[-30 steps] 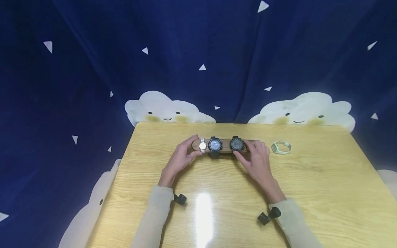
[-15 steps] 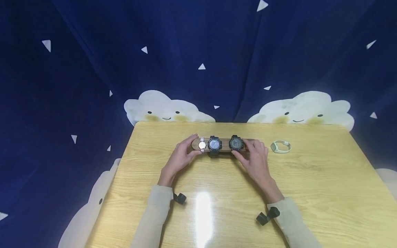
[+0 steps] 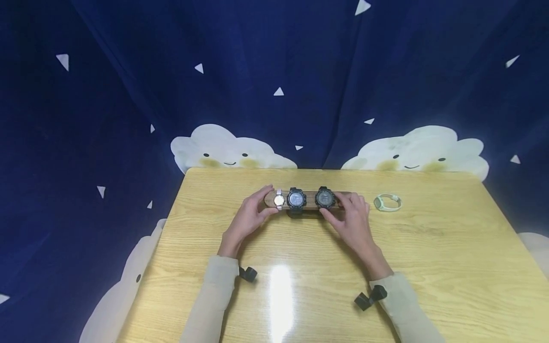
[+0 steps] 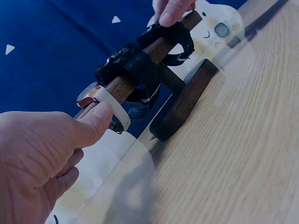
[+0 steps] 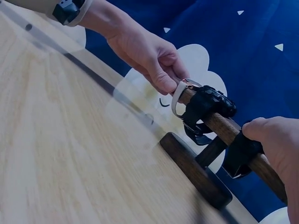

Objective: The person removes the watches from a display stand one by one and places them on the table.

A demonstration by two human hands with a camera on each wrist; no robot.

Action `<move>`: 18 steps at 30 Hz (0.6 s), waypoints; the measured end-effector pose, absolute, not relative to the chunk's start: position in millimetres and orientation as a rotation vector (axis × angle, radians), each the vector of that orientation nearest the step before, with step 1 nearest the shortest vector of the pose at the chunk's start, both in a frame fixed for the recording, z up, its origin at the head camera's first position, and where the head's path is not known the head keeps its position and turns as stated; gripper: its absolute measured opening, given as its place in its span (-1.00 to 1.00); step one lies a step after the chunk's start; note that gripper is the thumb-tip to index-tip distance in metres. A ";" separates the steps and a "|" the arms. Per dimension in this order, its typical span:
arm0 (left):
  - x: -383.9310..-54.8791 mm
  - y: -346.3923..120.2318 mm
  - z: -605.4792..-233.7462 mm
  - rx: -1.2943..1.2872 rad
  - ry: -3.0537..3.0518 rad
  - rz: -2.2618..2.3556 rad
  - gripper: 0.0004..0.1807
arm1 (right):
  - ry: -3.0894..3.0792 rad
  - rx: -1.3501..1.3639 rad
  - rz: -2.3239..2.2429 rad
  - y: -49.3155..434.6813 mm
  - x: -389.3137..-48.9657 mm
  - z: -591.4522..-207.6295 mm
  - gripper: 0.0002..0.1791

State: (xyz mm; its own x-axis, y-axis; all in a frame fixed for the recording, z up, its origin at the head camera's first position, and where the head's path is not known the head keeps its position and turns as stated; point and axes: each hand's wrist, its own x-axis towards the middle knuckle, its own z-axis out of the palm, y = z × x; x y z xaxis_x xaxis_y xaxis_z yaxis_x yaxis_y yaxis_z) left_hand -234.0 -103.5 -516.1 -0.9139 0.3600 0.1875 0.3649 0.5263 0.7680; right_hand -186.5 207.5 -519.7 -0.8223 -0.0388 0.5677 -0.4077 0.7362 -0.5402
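A dark wooden T-shaped watch stand (image 3: 310, 201) carries three watches on its bar. At its left end, my left hand (image 3: 249, 216) holds the bar, thumb on the near side right by the white-strapped watch (image 3: 279, 200). The middle black digital watch (image 3: 296, 199) sits beside that one, untouched. Farther right, a second black digital watch (image 3: 325, 198) is pinched by my right hand (image 3: 355, 220), thumb on the near side. In the right wrist view its strap (image 5: 240, 156) loops around the bar under my thumb. The stand's base (image 4: 184, 105) rests on the table.
A pale green watch (image 3: 388, 203) lies on the wooden table (image 3: 429, 267) to the right of the stand. Behind the table's far edge hangs a dark blue curtain (image 3: 240, 71) with clouds and triangles. A small black device (image 3: 371, 297) is strapped at my right wrist.
The right black watch has slid very slightly left along the bar, together with my right hand. My left hand keeps its hold on the stand's end.
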 end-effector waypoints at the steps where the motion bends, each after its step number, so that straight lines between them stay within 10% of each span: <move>1: -234.1 -103.7 -516.2 -0.647 -2.744 -1.380 -0.22 | -2.406 0.332 0.915 206.5 -186.3 -520.0 -0.31; 18: -233.7 -103.7 -513.5 -0.651 -2.750 -1.394 -0.21 | -2.389 0.255 0.940 193.4 -184.5 -525.1 -0.18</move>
